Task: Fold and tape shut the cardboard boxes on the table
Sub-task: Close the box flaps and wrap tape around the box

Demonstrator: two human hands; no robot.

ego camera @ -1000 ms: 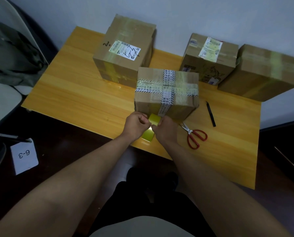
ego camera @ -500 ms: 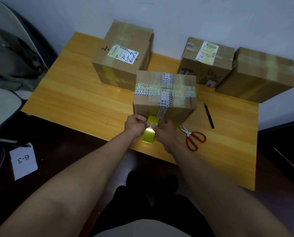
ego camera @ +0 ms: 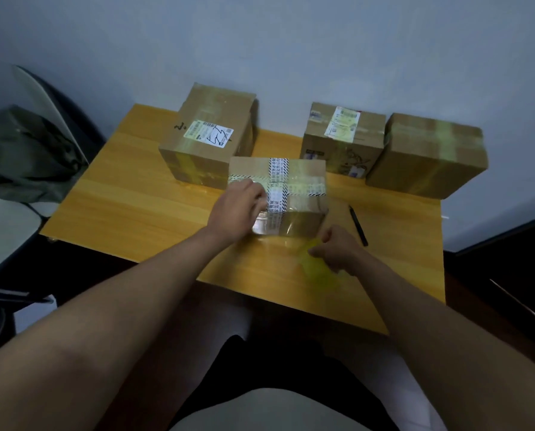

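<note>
**A makeshift parcel-packing corner in a plain room**

This looks like a small office or back room used for packing parcels, not a warehouse. A low wooden table point(ego camera: 129, 194) stands pushed against a bare, pale grey wall point(ego camera: 260, 42), and four sealed cardboard boxes sit on it. The far left box point(ego camera: 208, 136) and the middle far box point(ego camera: 342, 138) carry printed shipping labels; the near box point(ego camera: 278, 191) is crossed with printed warning tape. A black pen point(ego camera: 358, 225) lies on the table at the right. At the left, an office chair point(ego camera: 57, 113) holds a dark green garment point(ego camera: 26, 154). The floor is dark.
</note>
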